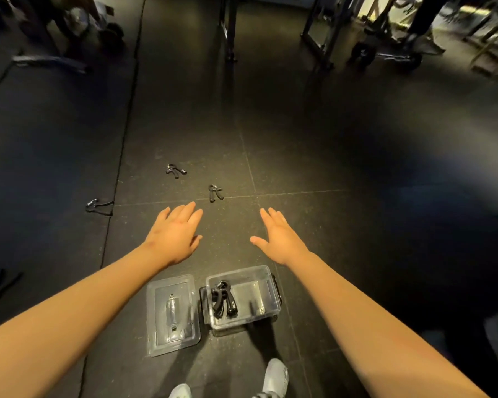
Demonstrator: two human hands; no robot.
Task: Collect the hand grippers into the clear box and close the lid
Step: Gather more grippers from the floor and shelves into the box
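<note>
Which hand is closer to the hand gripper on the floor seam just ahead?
Left. In this view the left hand reaches just short of the hand gripper, on its left; the right hand is farther off to its right.

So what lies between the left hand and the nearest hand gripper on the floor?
Only bare dark floor, crossed by a tile seam, as the head view shows. The left hand is open, fingertips short of the hand gripper.

Glossy clear plastic box [243,297] and lid [171,314]; matt speckled rubber floor [299,156].
</note>
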